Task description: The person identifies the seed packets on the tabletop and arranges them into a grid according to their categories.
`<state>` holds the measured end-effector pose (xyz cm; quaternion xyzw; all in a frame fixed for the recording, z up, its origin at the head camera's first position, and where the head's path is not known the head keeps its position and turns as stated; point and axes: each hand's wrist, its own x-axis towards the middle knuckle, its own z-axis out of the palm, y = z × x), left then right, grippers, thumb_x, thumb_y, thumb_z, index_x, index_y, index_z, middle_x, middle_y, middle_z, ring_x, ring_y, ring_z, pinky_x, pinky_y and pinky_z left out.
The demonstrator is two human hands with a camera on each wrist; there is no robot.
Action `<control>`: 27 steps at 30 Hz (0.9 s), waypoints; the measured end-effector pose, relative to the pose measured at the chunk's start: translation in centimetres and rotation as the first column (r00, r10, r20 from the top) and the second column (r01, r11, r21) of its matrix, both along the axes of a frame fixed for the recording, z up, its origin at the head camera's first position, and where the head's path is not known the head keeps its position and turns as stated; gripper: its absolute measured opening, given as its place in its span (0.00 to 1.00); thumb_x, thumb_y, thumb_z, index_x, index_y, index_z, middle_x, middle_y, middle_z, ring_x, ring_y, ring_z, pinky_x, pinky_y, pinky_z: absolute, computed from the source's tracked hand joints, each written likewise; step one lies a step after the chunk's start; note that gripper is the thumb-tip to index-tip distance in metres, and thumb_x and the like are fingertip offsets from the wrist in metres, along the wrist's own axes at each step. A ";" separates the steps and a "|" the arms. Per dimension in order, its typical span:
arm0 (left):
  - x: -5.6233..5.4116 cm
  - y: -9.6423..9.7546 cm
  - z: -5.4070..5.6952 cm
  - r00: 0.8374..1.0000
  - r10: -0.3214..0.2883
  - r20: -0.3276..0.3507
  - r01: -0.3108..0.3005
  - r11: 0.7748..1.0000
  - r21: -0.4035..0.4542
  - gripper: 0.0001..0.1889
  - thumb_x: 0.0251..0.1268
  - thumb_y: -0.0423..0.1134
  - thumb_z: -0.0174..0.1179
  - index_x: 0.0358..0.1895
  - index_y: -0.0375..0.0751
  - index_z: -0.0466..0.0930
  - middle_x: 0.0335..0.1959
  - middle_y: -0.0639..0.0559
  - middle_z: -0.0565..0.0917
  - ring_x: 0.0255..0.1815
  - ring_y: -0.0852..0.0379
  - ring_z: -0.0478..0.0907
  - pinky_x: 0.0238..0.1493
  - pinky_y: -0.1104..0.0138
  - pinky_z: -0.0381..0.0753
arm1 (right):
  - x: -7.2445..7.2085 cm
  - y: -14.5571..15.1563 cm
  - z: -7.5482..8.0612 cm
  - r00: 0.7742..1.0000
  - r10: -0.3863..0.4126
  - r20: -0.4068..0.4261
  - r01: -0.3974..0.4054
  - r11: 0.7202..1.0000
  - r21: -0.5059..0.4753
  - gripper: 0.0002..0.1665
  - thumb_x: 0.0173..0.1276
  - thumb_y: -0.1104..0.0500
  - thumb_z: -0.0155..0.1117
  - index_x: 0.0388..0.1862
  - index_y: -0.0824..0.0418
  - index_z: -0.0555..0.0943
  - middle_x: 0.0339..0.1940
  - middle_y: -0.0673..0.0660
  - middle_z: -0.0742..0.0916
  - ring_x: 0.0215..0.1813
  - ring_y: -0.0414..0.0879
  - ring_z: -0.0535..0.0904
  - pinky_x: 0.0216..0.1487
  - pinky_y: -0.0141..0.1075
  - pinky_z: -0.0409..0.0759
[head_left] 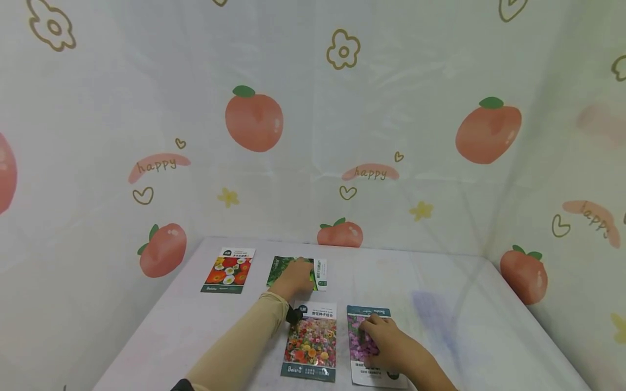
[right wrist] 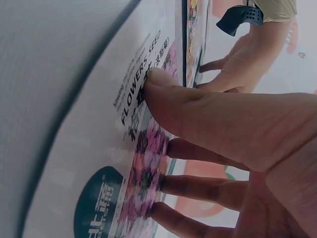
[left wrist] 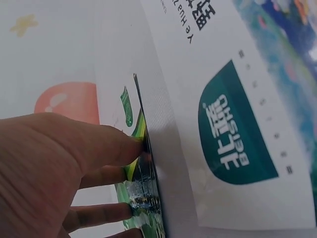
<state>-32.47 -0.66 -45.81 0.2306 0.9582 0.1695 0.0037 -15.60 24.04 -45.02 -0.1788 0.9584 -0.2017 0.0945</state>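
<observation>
At the back of the table my left hand (head_left: 294, 279) lies over a green seed packet (head_left: 280, 265) turned sideways. The thumb and fingertips touch its face in the left wrist view, fingers fairly straight. Nearer the front, my right hand (head_left: 388, 343) rests on a purple-flower seed packet (head_left: 356, 341) placed upside down. Its thumb (right wrist: 161, 82) presses near the printed lettering, while the other fingers spread across the flower picture. Between the two hands is a mixed-wildflower seed packet (head_left: 311, 345), its top partly behind the left wrist.
A seed packet with red and white flowers (head_left: 229, 270) lies at the back left of the white table (head_left: 489, 331). A pale purple stain (head_left: 432, 315) marks the cloth at the right. Behind stands a white curtain (head_left: 420, 70) printed with peaches.
</observation>
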 end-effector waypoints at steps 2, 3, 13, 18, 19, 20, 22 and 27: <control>-0.1 0.0 -0.1 1.000 -0.011 0.000 0.011 1.000 0.002 0.10 0.63 0.31 0.67 0.46 0.34 0.85 0.53 0.36 0.85 0.59 0.36 0.80 0.64 0.43 0.79 | 0.0 0.0 -0.1 1.000 0.005 -0.006 -0.005 1.000 0.000 0.31 0.55 0.56 0.87 0.56 0.55 0.82 0.54 0.53 0.81 0.55 0.57 0.77 0.52 0.59 0.84; -0.1 0.0 -0.1 1.000 -0.017 0.000 0.017 1.000 0.004 0.10 0.63 0.31 0.67 0.46 0.35 0.86 0.53 0.36 0.85 0.60 0.36 0.80 0.64 0.43 0.79 | 0.0 0.0 -0.1 1.000 0.006 -0.005 -0.006 1.000 0.001 0.31 0.55 0.56 0.87 0.56 0.55 0.82 0.54 0.52 0.81 0.55 0.57 0.77 0.52 0.59 0.84; -0.3 0.0 -0.2 0.999 -0.037 0.017 0.037 0.999 0.018 0.05 0.62 0.32 0.67 0.40 0.38 0.84 0.56 0.35 0.88 0.75 0.31 0.74 0.66 0.42 0.80 | -0.1 0.0 -0.5 1.000 -0.013 -0.007 0.013 1.000 0.023 0.31 0.54 0.56 0.88 0.55 0.55 0.83 0.53 0.53 0.81 0.55 0.57 0.77 0.54 0.61 0.83; -0.1 0.1 0.0 1.000 -0.016 0.000 0.016 1.000 -0.001 0.10 0.60 0.33 0.68 0.44 0.38 0.87 0.52 0.36 0.85 0.50 0.42 0.82 0.48 0.48 0.83 | -0.2 -0.1 -0.4 1.000 -0.012 -0.003 0.013 1.000 0.026 0.31 0.55 0.55 0.88 0.56 0.54 0.82 0.54 0.53 0.81 0.54 0.56 0.76 0.54 0.61 0.83; 0.0 0.1 0.1 1.000 -0.012 -0.002 0.012 1.000 -0.005 0.11 0.59 0.33 0.68 0.46 0.38 0.87 0.53 0.37 0.84 0.46 0.44 0.80 0.45 0.49 0.83 | -0.2 -0.1 -0.4 1.000 -0.012 -0.003 0.012 0.999 0.030 0.31 0.55 0.54 0.88 0.56 0.54 0.82 0.54 0.53 0.81 0.54 0.56 0.76 0.54 0.60 0.83; 0.0 0.2 0.1 1.000 -0.009 -0.008 0.009 1.000 -0.012 0.12 0.59 0.33 0.68 0.47 0.38 0.87 0.52 0.37 0.84 0.44 0.45 0.79 0.43 0.50 0.83 | -0.2 -0.1 -0.4 1.000 -0.010 -0.003 0.010 1.000 0.028 0.31 0.55 0.54 0.88 0.56 0.54 0.82 0.54 0.53 0.81 0.54 0.56 0.76 0.54 0.60 0.83; 0.0 0.2 0.2 1.000 -0.005 -0.014 0.005 1.000 -0.024 0.14 0.59 0.33 0.68 0.49 0.38 0.88 0.51 0.38 0.83 0.42 0.46 0.78 0.41 0.50 0.81 | -0.1 0.0 -0.4 1.000 -0.008 -0.005 0.008 1.000 0.024 0.31 0.55 0.55 0.88 0.56 0.54 0.82 0.54 0.53 0.81 0.54 0.56 0.76 0.53 0.60 0.83; -0.2 0.5 0.4 0.999 0.018 -0.036 -0.020 0.999 -0.045 0.15 0.63 0.39 0.69 0.52 0.39 0.88 0.52 0.37 0.84 0.44 0.43 0.81 0.41 0.47 0.84 | 0.0 0.0 -0.4 1.000 -0.006 -0.011 0.006 1.000 0.015 0.30 0.55 0.55 0.87 0.55 0.54 0.82 0.54 0.53 0.81 0.54 0.56 0.76 0.53 0.60 0.84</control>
